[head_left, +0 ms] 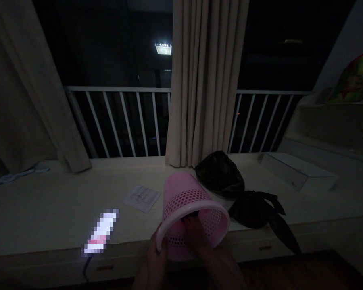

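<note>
A pink plastic wastebasket [181,185] with a perforated wall lies tilted on the pale ledge, its mouth facing me. My left hand [157,245] is closed on the left side of its rim. Inside the basket is my right hand [194,227], its fingers bent against a dark thing [191,214] near the bottom. Shadow hides the fingertips, and I cannot make out what the dark thing is. Right of the basket lies a crumpled black plastic bag [220,175]. In front of it, a second black bag [251,209] has long ends hanging over the ledge's edge.
A lit, blurred-out device [101,231] with a cable lies at the ledge's left front. Near the basket is a printed paper [142,198]. A white box [299,171] stands at right. Behind are curtains [204,80] and a white railing [117,89]; drawers [124,262] sit below.
</note>
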The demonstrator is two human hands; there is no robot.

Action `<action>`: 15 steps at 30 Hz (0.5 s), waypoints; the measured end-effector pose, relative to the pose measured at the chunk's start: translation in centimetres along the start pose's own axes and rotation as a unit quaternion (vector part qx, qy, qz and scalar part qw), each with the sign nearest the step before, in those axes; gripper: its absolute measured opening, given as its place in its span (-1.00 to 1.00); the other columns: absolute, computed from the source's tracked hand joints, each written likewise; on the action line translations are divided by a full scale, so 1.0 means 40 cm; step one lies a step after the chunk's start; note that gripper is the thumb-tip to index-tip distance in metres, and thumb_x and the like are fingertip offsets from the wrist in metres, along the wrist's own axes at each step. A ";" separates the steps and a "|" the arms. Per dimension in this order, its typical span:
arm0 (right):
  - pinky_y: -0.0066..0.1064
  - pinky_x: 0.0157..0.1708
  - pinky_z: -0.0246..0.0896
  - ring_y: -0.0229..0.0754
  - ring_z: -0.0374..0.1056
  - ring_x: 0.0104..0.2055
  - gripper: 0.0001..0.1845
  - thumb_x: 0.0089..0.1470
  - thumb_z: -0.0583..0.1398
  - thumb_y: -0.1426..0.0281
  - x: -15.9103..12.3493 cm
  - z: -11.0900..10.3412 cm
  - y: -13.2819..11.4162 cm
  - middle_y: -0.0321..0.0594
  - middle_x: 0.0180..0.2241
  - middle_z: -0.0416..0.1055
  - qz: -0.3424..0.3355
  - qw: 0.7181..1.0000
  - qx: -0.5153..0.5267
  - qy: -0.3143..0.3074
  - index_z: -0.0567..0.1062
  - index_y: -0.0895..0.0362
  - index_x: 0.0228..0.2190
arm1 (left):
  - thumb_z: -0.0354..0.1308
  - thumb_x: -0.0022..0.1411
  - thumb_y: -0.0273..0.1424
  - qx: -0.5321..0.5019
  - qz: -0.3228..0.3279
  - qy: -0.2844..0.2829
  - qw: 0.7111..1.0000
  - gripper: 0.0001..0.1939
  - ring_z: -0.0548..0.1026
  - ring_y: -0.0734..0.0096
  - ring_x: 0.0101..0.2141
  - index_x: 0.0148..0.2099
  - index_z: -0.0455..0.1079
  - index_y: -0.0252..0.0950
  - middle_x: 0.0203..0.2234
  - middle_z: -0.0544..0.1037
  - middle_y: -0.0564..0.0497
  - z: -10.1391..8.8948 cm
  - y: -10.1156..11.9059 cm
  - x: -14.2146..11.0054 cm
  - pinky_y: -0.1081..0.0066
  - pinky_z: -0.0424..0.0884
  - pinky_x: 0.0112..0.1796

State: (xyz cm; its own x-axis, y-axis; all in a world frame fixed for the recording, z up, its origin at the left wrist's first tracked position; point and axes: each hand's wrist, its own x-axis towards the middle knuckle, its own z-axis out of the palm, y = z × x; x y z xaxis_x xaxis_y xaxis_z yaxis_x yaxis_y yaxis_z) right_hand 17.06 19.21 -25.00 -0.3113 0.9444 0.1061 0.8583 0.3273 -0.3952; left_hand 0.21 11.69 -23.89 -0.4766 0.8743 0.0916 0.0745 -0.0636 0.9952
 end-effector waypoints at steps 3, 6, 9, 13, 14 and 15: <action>-0.07 0.39 -0.17 0.08 0.21 0.24 -0.41 0.15 0.07 0.47 0.001 0.007 0.003 0.03 0.14 0.40 0.000 1.000 -0.007 0.004 0.43 0.24 0.21 | 0.17 0.02 0.13 0.006 0.002 -0.006 1.000 -0.28 0.59 -0.13 -0.02 0.00 0.52 -0.35 -0.14 0.66 -0.26 -0.001 -0.001 -0.001 0.04 0.50 0.04; -0.08 0.41 -0.24 0.07 0.19 0.27 -0.42 0.14 0.09 0.47 0.002 0.014 0.005 0.04 0.14 0.40 -0.006 1.000 -0.016 0.021 0.46 0.22 0.19 | 0.20 0.01 0.12 -0.007 -0.001 -0.005 1.000 -0.27 0.59 -0.12 -0.02 0.02 0.51 -0.37 -0.12 0.65 -0.27 -0.001 -0.008 -0.001 0.07 0.53 0.01; -0.09 0.39 -0.17 0.07 0.20 0.26 -0.46 0.18 0.08 0.46 0.004 0.016 0.005 0.06 0.14 0.40 -0.002 1.000 -0.019 0.021 0.48 0.24 0.17 | 0.20 0.02 0.11 -0.009 -0.006 -0.004 1.000 -0.27 0.59 -0.09 -0.01 0.03 0.51 -0.37 -0.10 0.65 -0.27 0.000 -0.015 0.000 0.12 0.53 0.01; -0.10 0.39 -0.12 0.08 0.15 0.31 -0.43 0.18 0.07 0.47 0.005 0.012 0.002 0.07 0.21 0.35 0.004 1.000 -0.021 0.003 0.44 0.26 0.20 | 0.20 0.01 0.10 -0.013 0.000 -0.007 1.000 -0.29 0.58 -0.08 0.01 0.00 0.52 -0.38 -0.11 0.65 -0.26 -0.001 -0.021 0.003 0.12 0.51 0.04; -0.09 0.39 -0.12 0.08 0.15 0.31 -0.43 0.18 0.08 0.47 0.006 0.011 0.001 0.07 0.21 0.34 0.005 1.000 -0.023 -0.001 0.44 0.26 0.21 | 0.21 0.01 0.09 -0.017 0.000 -0.006 1.000 -0.31 0.58 -0.08 0.01 0.00 0.52 -0.37 -0.11 0.66 -0.26 -0.001 -0.022 0.004 0.12 0.51 0.05; -0.09 0.39 -0.13 0.08 0.15 0.31 -0.43 0.18 0.08 0.46 0.006 0.010 -0.001 0.08 0.22 0.34 0.005 1.000 -0.026 -0.005 0.43 0.28 0.21 | 0.22 0.01 0.07 -0.019 0.000 -0.006 1.000 -0.32 0.58 -0.08 0.01 -0.01 0.53 -0.36 -0.12 0.66 -0.25 -0.002 -0.021 0.004 0.10 0.51 0.05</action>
State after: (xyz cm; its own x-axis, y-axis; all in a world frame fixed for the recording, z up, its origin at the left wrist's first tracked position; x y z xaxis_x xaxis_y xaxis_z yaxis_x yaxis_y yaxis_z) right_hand 16.82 19.40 -25.32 -0.3063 0.9473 0.0941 0.8813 0.3196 -0.3482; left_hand 0.00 11.86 -24.72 -0.4668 0.8796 0.0918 0.0413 -0.0820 0.9958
